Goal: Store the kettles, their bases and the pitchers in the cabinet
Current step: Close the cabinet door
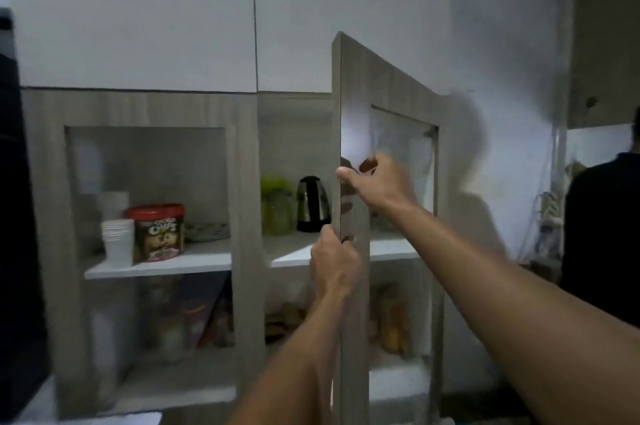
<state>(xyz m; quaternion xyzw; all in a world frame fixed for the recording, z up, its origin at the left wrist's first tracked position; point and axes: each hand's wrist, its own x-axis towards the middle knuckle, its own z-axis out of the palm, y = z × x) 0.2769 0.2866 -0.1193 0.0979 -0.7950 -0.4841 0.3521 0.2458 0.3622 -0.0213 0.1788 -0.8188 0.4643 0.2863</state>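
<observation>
A steel kettle with a black lid and base stands on the white shelf inside the wooden cabinet. Beside it on the left stands a green translucent pitcher. The right cabinet door, wood-framed with a glass pane, stands partly open with its edge toward me. My left hand grips the door's edge at shelf height. Higher up, my right hand holds the same edge, fingers curled round it.
The left door is closed; behind its glass are stacked white cups, a red-lidded snack tub and plates. Packets fill the lower shelf. A person in dark clothes stands at the right. A dark appliance borders the left.
</observation>
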